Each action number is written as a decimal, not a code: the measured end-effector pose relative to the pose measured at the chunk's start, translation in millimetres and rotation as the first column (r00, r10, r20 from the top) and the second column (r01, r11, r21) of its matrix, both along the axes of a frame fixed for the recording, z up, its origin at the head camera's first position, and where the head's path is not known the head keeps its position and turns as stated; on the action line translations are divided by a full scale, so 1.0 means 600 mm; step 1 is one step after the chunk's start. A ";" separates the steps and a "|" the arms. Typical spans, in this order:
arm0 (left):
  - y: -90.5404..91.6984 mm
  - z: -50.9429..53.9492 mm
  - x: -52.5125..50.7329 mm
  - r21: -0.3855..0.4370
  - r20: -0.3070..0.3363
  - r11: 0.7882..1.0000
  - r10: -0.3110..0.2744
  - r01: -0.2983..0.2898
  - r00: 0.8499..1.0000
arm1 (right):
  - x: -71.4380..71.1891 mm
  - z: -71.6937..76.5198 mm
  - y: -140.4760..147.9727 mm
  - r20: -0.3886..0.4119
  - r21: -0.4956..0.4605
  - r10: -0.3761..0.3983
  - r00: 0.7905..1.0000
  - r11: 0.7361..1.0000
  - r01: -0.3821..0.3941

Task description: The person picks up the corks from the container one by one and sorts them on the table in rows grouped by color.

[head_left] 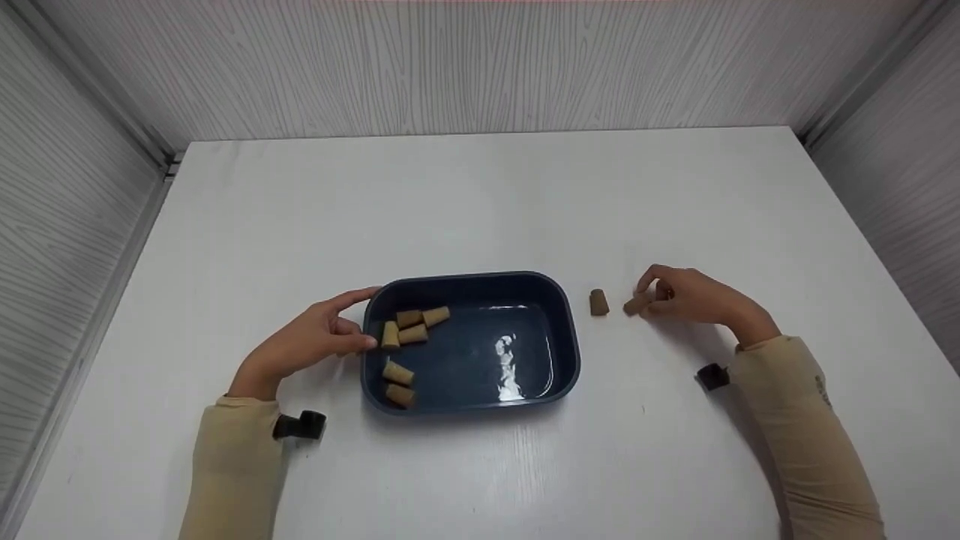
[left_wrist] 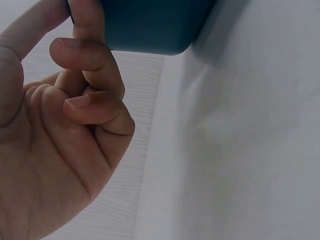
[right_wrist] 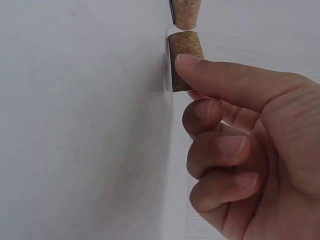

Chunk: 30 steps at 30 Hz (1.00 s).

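A dark blue tray (head_left: 469, 410) sits mid-table with several tapered cork stoppers (head_left: 412, 334) lying in its left part. At the tray's left end, my left hand (head_left: 315, 337) holds the wall between thumb and forefinger. The left wrist view shows that hand's other fingers curled beside the tray (left_wrist: 150, 30). To the right of the tray, my right hand (head_left: 694, 300) pinches a cork stopper (right_wrist: 185, 55) low at the table surface. Another cork stopper (head_left: 598, 302) lies between the tray and that hand; its end shows just beyond the pinched one in the right wrist view.
The white table (head_left: 480, 202) runs back to a grey wood-grain panel (head_left: 480, 67). Similar side panels stand at left (head_left: 67, 225) and right (head_left: 892, 150). A dark wrist mount shows at each sleeve.
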<state>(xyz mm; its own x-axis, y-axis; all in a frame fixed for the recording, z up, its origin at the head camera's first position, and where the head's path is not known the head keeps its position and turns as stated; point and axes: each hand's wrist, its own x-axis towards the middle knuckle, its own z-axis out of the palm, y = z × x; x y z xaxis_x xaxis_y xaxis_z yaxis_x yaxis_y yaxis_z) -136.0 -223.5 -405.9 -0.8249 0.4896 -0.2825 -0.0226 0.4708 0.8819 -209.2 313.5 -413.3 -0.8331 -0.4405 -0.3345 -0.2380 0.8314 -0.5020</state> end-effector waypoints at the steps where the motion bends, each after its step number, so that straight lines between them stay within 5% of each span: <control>1: 0.000 0.000 0.000 -0.002 0.002 1.000 0.001 -0.001 1.000 | 0.000 0.001 0.000 0.003 0.003 -0.004 1.000 1.000 0.004; 9: -0.001 -0.002 -0.001 -0.019 0.005 1.000 0.003 -0.003 1.000 | 0.004 0.006 0.001 0.037 0.001 -0.025 0.999 1.000 0.024; 19: -0.001 -0.001 -0.001 0.021 0.002 1.000 -0.013 0.013 1.000 | 0.004 -0.001 0.006 0.001 -0.038 0.060 0.998 0.998 -0.060; 30: -0.001 -0.004 -0.002 0.001 -0.013 1.000 -0.014 0.014 1.000 | 0.003 0.003 0.009 0.028 -0.006 -0.007 1.000 1.000 0.007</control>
<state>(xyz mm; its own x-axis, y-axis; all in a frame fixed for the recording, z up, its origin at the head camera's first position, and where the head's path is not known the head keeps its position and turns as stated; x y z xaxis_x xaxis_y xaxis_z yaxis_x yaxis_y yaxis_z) -136.9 -223.8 -408.0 -0.8217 0.5011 -0.2715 -0.0047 0.4704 0.8824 -207.1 319.1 -411.7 -0.8267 -0.4364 -0.3550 -0.2180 0.8302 -0.5131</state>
